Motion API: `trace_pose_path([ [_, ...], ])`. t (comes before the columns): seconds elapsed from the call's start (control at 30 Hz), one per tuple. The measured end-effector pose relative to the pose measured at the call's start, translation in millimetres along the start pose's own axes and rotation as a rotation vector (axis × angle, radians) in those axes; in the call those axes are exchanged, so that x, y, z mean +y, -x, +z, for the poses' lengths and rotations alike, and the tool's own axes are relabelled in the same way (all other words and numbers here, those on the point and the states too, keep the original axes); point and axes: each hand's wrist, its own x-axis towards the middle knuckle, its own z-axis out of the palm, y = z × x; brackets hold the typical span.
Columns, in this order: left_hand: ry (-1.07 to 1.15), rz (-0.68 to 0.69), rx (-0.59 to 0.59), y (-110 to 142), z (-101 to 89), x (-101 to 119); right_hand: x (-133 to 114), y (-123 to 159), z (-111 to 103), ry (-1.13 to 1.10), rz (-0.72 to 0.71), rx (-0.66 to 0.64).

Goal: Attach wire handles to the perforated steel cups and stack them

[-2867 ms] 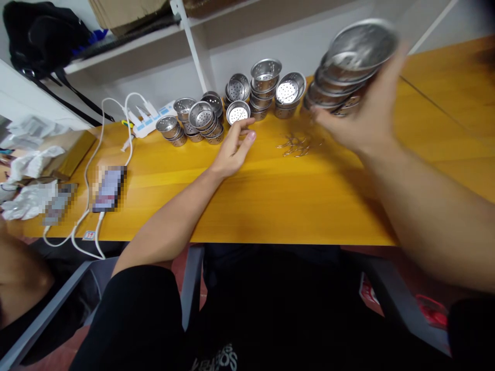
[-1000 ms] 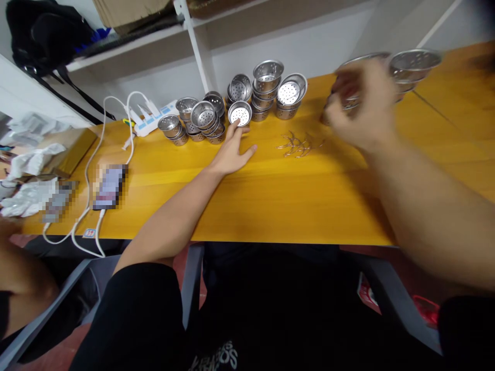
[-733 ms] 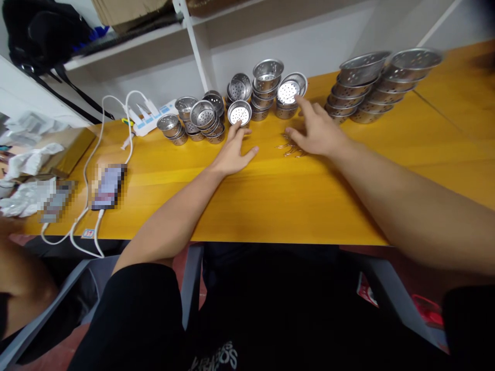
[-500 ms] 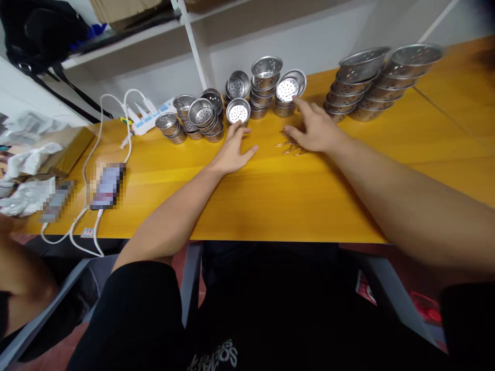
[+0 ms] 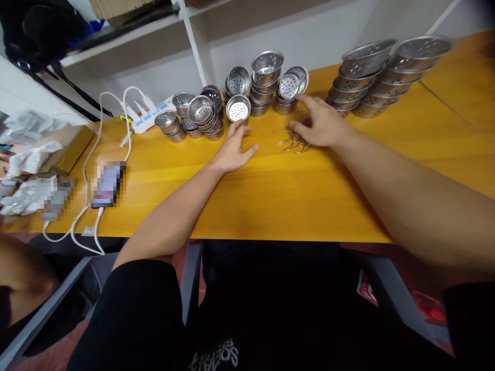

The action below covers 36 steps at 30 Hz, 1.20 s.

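My left hand (image 5: 233, 148) lies flat and open on the yellow table (image 5: 270, 190), its fingertips just short of a small perforated metal cup (image 5: 238, 108). My right hand (image 5: 319, 124) rests open over a little pile of thin wire hooks (image 5: 292, 144), with the index finger stretched toward a tilted cup (image 5: 291, 85). Several small perforated steel cups (image 5: 266, 77) stand stacked in clusters along the back edge. Two leaning stacks of wider perforated metal bowls (image 5: 358, 74) stand at the back right, apart from both hands.
A white power strip (image 5: 145, 113) with white cables and a phone (image 5: 108, 184) lie at the left. Crumpled white material (image 5: 29, 161) sits on a box at the far left. A white shelf post (image 5: 193, 44) rises behind the cups. Another person's arm (image 5: 19, 278) shows at the lower left.
My right hand set down the stack of wide bowls at the back right, then came left and settled over the wire hooks. My left hand stayed almost still.
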Motion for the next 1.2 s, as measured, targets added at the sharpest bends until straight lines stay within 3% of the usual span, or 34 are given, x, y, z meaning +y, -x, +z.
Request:
trace_pose_path([
  [0.17,0.007,-0.008,0.001,1,0.6,1,-13,3,-11,-0.043,0.008,-0.028],
  [0.37,0.056,0.01,0.013,2,0.7,0,-57,7,-27,0.079,0.139,-0.117],
  [0.47,0.047,-0.008,0.004,4,-1.7,5,-67,5,-29,0.066,0.181,-0.106],
  [0.83,-0.003,-0.037,-0.02,7,-5.4,19,-51,5,-33,0.09,0.222,-0.065],
  [1.2,0.037,0.014,0.011,1,0.1,3,-49,9,-35,0.037,0.048,0.005],
])
